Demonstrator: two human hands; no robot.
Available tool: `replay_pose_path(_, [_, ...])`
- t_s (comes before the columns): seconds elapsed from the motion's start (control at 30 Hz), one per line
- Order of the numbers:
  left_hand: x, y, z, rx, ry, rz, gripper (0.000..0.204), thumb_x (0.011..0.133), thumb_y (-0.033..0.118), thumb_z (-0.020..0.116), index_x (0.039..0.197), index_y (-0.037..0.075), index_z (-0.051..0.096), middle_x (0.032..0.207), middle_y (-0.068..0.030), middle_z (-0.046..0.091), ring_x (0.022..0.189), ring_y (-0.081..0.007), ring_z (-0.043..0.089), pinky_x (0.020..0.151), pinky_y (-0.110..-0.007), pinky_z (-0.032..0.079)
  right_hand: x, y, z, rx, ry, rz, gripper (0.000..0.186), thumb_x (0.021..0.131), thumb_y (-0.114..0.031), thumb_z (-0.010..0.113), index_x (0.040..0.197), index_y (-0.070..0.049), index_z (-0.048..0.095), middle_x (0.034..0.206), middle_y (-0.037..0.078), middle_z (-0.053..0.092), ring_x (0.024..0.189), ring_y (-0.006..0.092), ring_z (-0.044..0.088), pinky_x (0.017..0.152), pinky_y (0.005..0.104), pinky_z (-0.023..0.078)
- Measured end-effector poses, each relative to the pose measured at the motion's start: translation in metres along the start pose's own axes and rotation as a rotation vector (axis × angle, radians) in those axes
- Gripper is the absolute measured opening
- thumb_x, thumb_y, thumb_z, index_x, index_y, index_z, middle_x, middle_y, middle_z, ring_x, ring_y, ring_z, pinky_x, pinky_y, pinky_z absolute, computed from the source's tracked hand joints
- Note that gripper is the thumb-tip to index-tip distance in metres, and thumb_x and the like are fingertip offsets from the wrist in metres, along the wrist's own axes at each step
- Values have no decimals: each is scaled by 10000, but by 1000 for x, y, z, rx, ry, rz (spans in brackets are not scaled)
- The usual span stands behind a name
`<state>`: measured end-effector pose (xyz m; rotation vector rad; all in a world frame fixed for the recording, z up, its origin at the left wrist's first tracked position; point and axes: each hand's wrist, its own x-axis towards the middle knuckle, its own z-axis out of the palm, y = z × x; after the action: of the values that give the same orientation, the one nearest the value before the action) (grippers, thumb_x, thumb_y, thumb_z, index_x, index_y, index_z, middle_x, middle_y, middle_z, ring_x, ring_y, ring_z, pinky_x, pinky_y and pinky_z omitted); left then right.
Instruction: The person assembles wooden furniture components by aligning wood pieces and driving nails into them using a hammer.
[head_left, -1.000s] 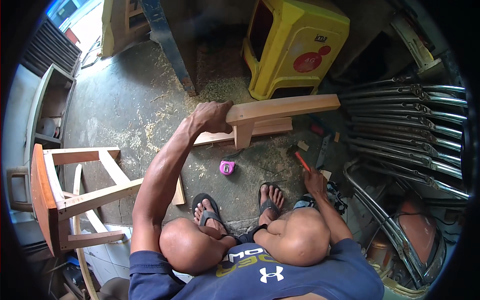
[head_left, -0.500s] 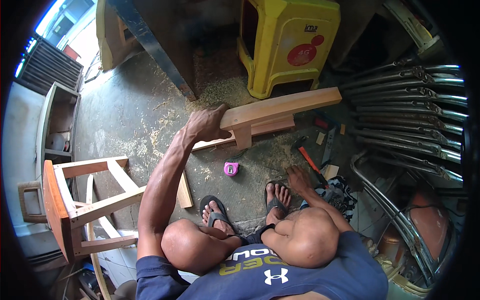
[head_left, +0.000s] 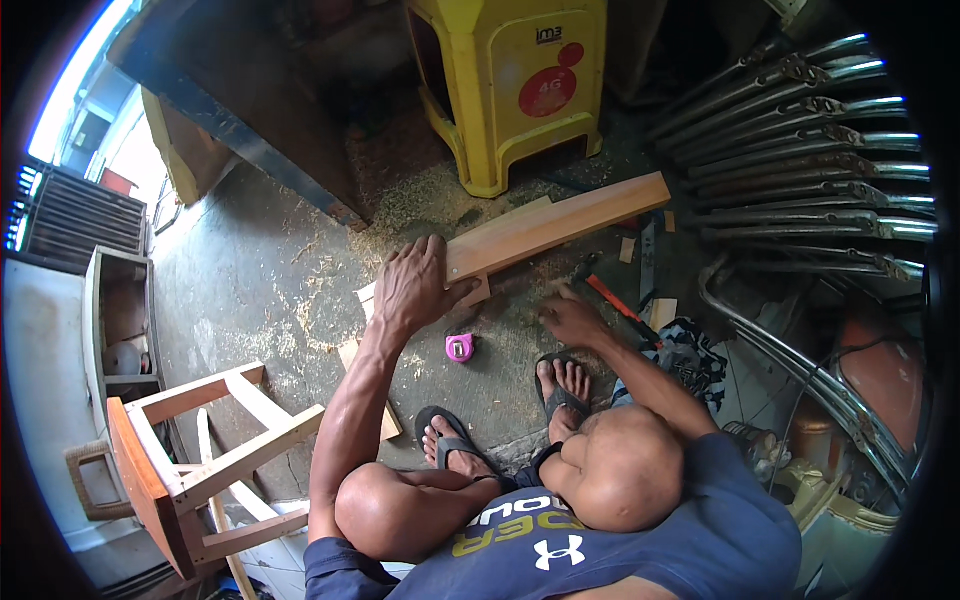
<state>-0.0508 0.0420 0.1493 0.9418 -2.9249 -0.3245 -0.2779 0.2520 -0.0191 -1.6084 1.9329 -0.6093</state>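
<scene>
My left hand (head_left: 408, 285) grips the left end of a long wooden beam (head_left: 560, 225), thumb along its near side and fingers over the end. Under the beam a short wooden block (head_left: 478, 292) shows in part, and a flat board lies beneath, mostly hidden. My right hand (head_left: 577, 320) hovers near the floor between the beam and my right foot, fingers curled; what they hold, if anything, cannot be made out. Beside it lies a hammer (head_left: 615, 300) with an orange handle. A pink tape measure (head_left: 459, 348) rests on the floor between my hands.
A yellow plastic stool (head_left: 525, 90) stands beyond the beam amid wood shavings. At left, a wooden stool frame (head_left: 160, 480) lies on its side. Stacked metal tube frames (head_left: 800, 190) fill the right. A metal blade (head_left: 648, 260), wood offcuts and a patterned cloth (head_left: 685, 365) lie nearby.
The beam has been lowered and turned, its broad face now showing more. My left hand has rolled over its end. My right hand has moved up and left from beside my foot.
</scene>
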Motion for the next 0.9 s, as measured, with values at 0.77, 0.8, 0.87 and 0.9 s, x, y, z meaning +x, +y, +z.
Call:
replay_pose_path(0.77, [-4, -27, 5, -13, -61, -71, 629, 864, 328, 746, 1301, -30, 470, 1112, -251, 621, 1021, -444, 654, 844, -524, 542, 129, -104, 29, 847, 262, -401, 377, 853, -228, 860, 1160, -72, 709, 1053, 84, 744, 983, 176, 714, 853, 342, 576])
replay_pose_path(0.8, [-6, -28, 5, -13, -65, -72, 629, 864, 328, 746, 1301, -30, 470, 1112, -251, 621, 1021, -444, 654, 844, -524, 542, 129, -105, 28, 806, 278, -425, 378, 843, -222, 864, 1153, -72, 707, 1038, 93, 743, 961, 192, 724, 833, 346, 584])
replay_pose_path(0.87, [-6, -26, 5, -15, -65, -112, 627, 865, 325, 744, 1302, -32, 470, 1108, -259, 616, 1029, -449, 646, 863, -522, 536, 130, -103, 31, 758, 300, -442, 379, 834, -216, 867, 1146, -72, 705, 1023, 101, 742, 939, 208, 734, 812, 350, 592])
replay_pose_path(0.9, [-4, -22, 6, -21, -66, -103, 627, 865, 325, 744, 1302, -32, 470, 1108, -259, 616, 1029, -449, 646, 863, -522, 536, 129, -102, 35, 837, 250, -386, 371, 838, -212, 864, 1142, -71, 706, 1031, 100, 742, 946, 204, 734, 815, 344, 592])
